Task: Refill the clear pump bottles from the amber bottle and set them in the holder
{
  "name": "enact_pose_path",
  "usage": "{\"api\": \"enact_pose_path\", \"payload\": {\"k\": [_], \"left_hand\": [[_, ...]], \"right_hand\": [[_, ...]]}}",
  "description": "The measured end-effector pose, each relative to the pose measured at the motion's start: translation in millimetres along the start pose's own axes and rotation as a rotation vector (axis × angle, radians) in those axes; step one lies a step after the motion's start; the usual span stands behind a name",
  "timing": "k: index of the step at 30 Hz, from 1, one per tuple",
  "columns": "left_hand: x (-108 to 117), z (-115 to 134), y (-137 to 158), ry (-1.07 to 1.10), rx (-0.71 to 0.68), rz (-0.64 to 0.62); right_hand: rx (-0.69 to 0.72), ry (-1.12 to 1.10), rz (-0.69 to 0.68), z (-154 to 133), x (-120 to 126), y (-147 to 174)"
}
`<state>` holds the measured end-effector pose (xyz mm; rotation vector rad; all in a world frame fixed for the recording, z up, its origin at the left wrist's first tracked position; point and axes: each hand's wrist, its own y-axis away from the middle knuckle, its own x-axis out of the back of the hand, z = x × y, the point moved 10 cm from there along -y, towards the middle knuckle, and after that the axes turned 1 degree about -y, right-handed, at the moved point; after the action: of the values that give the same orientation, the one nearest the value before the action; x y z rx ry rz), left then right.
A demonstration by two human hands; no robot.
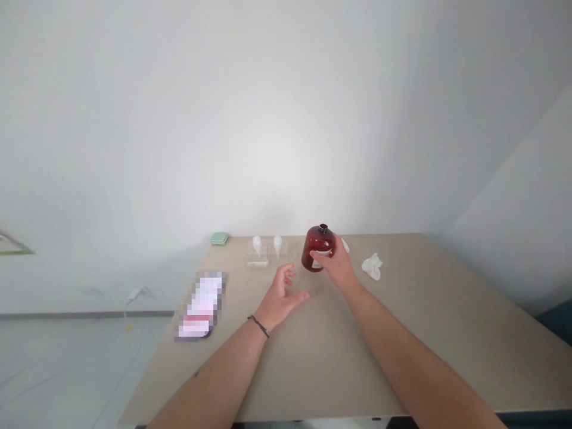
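Two bare hands work near the far edge of the table (402,357): the right hand (337,267) is wrapped around the lower body of a dark red bottle (318,247), which stands upright with its narrow neck open and no cap on it, while the left hand (281,295) hovers released just short of the bottle, palm turned inward, fingers loose. To handle the bottle well, I judge the grip should stay low and firm on its round body, keeping the neck vertical so nothing spills. Just left of the bottle stand two small clear bottles with white pump tops (258,253); a green case (219,238) lies at the far left corner, a crumpled tissue (372,266) to the right, and a phone (201,307) at the left edge.
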<state>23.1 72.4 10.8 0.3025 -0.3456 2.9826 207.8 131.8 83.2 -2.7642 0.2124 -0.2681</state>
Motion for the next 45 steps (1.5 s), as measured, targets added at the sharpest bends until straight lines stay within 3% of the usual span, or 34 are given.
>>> {"api": "enact_pose_path", "payload": {"k": [8,19,23,27,30,32,37,40,45], "left_hand": [[-5.8,2.2,-3.4,-0.004,0.093,-0.096],[-10.7,2.3,-2.4,-0.030,0.125,-0.145],[-9.4,4.7,-3.1,0.022,0.105,-0.140],[-6.7,0.6,-2.0,0.096,0.126,-0.143],[-11.6,-2.2,1.2,0.107,0.135,-0.221],[-12.9,-1.9,2.6,0.111,0.133,-0.247],[-13.5,-1.0,3.3,0.138,0.163,-0.253],[-13.6,-0.5,3.2,0.149,0.173,-0.247],[-15.1,-1.4,3.4,0.173,0.196,-0.255]], "right_hand": [[-0.057,0.111,0.124,37.8,-13.6,-11.7],[-0.021,0.164,0.018,51.8,-29.2,-12.6],[0.131,0.203,0.141,41.6,-14.5,-8.6],[0.448,0.409,0.230,-19.8,-9.0,14.1],[0.512,0.476,0.002,-60.5,-42.8,22.4],[0.403,0.618,-0.174,-68.1,-73.9,18.1],[0.231,0.983,-0.390,-62.9,-131.4,-4.8],[0.154,1.065,-0.465,-49.0,-148.9,-17.6],[0.116,1.091,-0.475,-37.6,-157.6,-25.9]]}}
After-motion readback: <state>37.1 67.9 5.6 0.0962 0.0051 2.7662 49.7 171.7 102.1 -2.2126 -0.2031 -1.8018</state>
